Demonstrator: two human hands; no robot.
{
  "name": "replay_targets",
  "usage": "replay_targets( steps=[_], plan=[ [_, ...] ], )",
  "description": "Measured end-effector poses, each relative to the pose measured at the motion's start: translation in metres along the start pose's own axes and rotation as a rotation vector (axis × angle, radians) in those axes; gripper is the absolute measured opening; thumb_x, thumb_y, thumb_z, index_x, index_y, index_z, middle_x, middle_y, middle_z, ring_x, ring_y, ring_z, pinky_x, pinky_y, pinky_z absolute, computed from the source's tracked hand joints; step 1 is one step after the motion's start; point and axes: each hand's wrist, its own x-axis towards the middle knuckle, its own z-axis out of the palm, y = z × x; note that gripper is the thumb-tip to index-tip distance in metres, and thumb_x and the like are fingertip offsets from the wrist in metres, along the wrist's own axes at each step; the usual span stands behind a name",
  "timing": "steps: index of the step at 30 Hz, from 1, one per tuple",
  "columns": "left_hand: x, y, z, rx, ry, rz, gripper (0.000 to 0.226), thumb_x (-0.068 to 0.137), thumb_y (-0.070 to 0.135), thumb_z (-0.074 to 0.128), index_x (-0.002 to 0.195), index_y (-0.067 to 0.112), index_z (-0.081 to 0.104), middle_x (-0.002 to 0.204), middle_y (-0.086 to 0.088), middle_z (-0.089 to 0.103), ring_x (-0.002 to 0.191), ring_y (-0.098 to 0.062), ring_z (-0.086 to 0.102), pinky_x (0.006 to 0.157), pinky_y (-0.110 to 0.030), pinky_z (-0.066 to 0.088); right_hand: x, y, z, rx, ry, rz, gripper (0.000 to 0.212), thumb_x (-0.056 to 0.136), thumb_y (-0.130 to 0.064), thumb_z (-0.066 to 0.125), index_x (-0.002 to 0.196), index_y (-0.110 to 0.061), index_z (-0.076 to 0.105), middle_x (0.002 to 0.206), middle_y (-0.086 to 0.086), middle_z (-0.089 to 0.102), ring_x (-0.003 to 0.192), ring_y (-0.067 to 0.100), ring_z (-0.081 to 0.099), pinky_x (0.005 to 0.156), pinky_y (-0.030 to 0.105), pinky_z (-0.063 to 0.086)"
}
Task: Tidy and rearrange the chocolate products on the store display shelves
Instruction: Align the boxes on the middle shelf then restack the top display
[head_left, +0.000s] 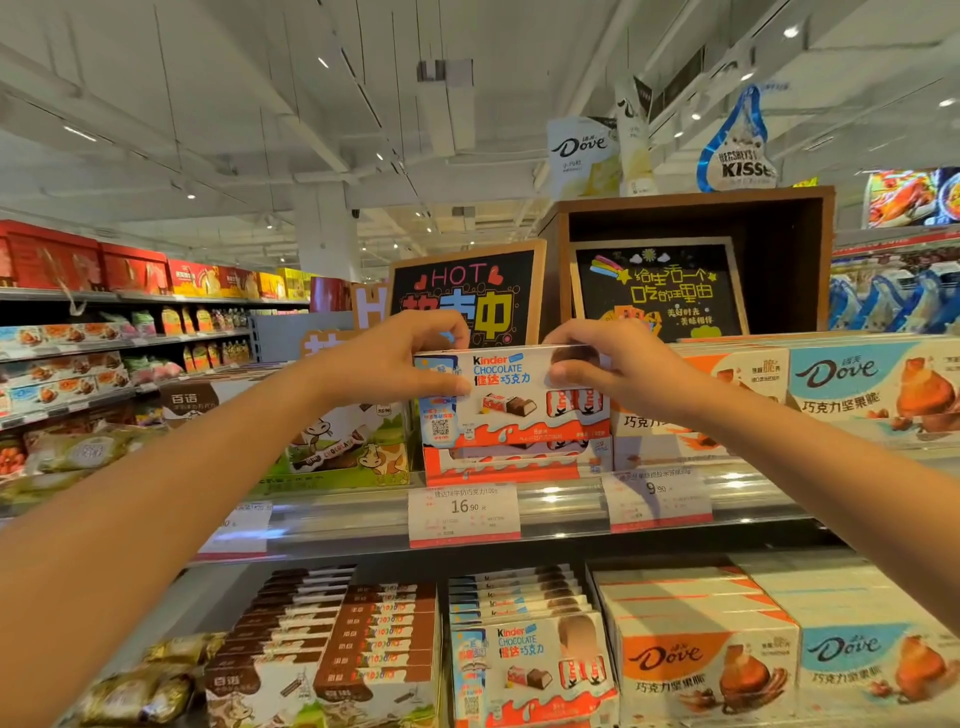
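Note:
A white, red and blue Kinder chocolate box (511, 397) stands upright at the front of the top shelf (566, 499), in its red and white display tray (498, 465). My left hand (389, 364) grips the box's upper left corner, thumb in front and fingers over the top edge. My right hand (618, 366) pinches its upper right corner the same way. Both arms reach in from the bottom corners of the view.
Blue and orange Dove boxes (852, 384) stand right of the Kinder box, a cow-print chocolate carton (343, 441) to its left. The lower shelf holds more Kinder boxes (530, 665), Dove boxes (706, 660) and brown chocolate boxes (353, 639). Chalkboard signs (467, 296) stand behind.

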Motion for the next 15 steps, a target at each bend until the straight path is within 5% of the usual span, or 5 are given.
replay_targets(
  steps=[11,15],
  plan=[
    [0.0022,0.0003,-0.0005,0.041,-0.039,-0.012,0.019,0.081,0.017,0.069,0.085,0.021,0.051,0.11,0.005,0.064,0.103,-0.011,0.062,0.068,-0.024,0.058,0.0015,-0.0011,-0.0055,-0.035,-0.039,0.022,0.026,0.088,-0.026,0.059,0.114,-0.025,0.057,0.102,-0.013,0.06,0.094,0.003,0.059,0.067,0.013,0.05],
    [0.0051,-0.0034,0.0012,0.13,-0.071,-0.028,0.022,0.077,0.013,0.073,0.078,0.014,0.051,0.112,0.001,0.065,0.103,-0.001,0.059,0.069,-0.009,0.051,0.004,-0.0065,-0.0031,-0.07,-0.065,0.003,0.038,0.087,-0.026,0.061,0.124,-0.021,0.058,0.103,-0.012,0.061,0.088,0.0,0.058,0.068,0.015,0.052]
  ],
)
